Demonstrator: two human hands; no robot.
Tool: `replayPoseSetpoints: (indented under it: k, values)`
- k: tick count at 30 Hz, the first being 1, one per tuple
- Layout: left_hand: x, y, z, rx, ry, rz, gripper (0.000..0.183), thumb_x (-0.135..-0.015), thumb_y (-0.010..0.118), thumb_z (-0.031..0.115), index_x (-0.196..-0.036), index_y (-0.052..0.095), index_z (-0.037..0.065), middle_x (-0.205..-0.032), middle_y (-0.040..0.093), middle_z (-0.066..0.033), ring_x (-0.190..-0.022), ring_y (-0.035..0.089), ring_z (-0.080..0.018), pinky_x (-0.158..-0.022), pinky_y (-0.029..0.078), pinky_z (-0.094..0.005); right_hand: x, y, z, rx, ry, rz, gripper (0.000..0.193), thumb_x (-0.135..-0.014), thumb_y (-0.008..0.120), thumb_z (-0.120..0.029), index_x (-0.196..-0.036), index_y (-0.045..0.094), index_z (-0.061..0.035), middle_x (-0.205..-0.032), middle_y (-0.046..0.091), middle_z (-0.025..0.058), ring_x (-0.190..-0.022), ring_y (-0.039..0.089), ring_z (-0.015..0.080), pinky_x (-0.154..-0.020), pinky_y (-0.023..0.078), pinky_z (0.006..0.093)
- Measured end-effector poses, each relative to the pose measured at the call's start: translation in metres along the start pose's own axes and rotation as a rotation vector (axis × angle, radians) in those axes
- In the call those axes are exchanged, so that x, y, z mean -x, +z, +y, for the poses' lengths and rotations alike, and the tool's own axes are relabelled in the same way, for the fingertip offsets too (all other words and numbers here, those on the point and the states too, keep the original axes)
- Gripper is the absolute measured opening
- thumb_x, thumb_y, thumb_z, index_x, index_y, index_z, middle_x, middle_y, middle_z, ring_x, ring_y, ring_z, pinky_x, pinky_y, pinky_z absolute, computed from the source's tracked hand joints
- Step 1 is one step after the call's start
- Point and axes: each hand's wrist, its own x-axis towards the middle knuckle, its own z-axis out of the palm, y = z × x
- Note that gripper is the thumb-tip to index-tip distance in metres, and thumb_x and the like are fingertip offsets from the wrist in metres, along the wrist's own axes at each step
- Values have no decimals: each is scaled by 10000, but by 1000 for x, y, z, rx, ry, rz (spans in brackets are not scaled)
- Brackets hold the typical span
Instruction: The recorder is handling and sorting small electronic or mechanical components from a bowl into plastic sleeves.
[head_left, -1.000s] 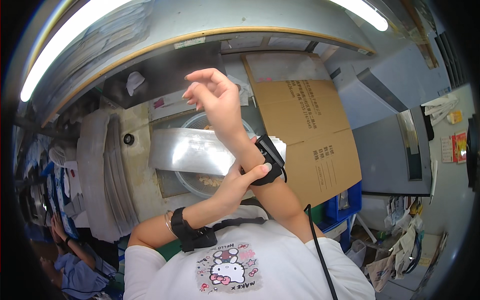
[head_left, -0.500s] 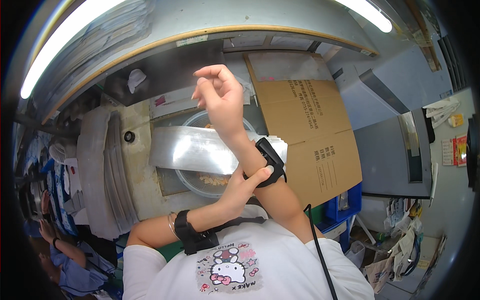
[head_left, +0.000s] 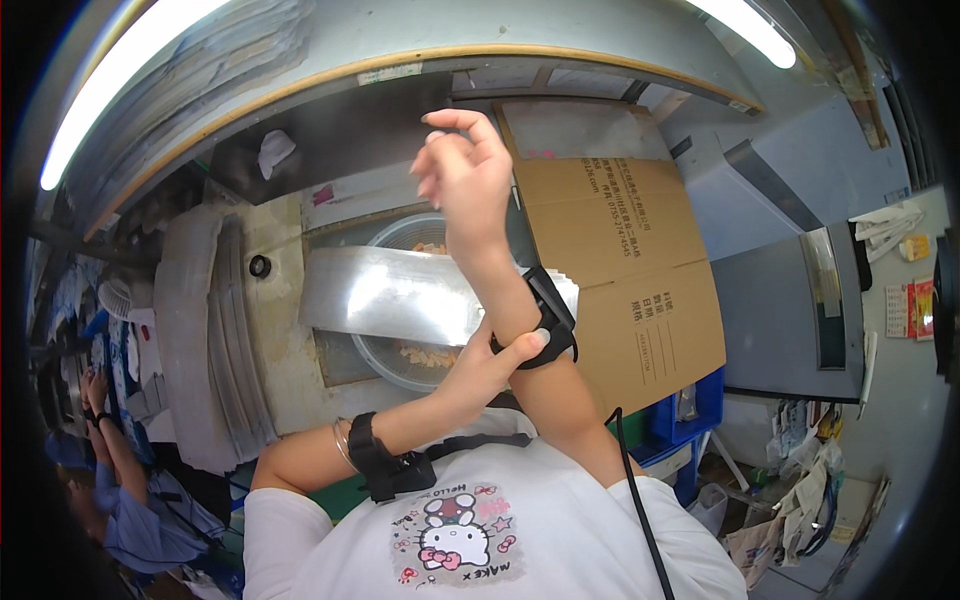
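Above the worktop [head_left: 282,372], my left grip [head_left: 505,362] clasps the black wristband [head_left: 553,302] on my right wrist, seemingly to steady it, while my right grip [head_left: 466,180] is loosely curled and empty. I count two wristbands, the second [head_left: 374,462] on my left forearm, and one basket [head_left: 378,371] beneath metal sheets [head_left: 400,290] too overlapped to count, perhaps propped by its rim.

I see a solid black wrist device [head_left: 553,315], a black strap [head_left: 380,472], a shiny silver sheet [head_left: 390,290] and brown cardboard [head_left: 610,235] with black lettering. Also showing for me are a blue bin [head_left: 708,398], a mottled cream table [head_left: 285,345] and a white shirt [head_left: 600,540] with a pink-and-black cartoon print [head_left: 458,540].
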Motion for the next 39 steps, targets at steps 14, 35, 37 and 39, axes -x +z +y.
replayPoseSetpoints:
  k: [14,35,37,39]
  values:
    - [-8,-29,-30,-363,122,-90,740,-749,498,394,-1246,77,43,-1181,293,-170,-1082,319,-236,-900,255,-327,17,-29,4,67,92,-232,87,-749,435,-15,-785,514,-9,-541,498,5,-474,452,33,-412,342,152]
    - [-36,-144,-63,570,-131,812,423,-740,532,265,-1098,377,101,-1102,395,-89,-1023,366,-233,-883,274,-383,69,-222,60,391,823,-144,396,-704,574,-167,-1043,459,5,-895,532,82,-803,511,149,-674,422,251]
    - [-36,-145,-65,628,-72,808,434,-738,532,291,-1102,374,115,-1098,409,-61,-1030,364,-230,-886,257,-398,68,-216,59,367,789,-217,389,-687,582,-131,-1032,468,9,-902,534,81,-801,516,151,-677,424,257]
    - [-34,-143,-56,622,-76,735,435,-735,534,302,-1097,380,117,-1102,410,-59,-1038,360,-228,-889,251,-405,67,-212,57,499,619,-309,370,-642,582,-47,-995,493,20,-872,547,80,-781,525,140,-665,429,263]
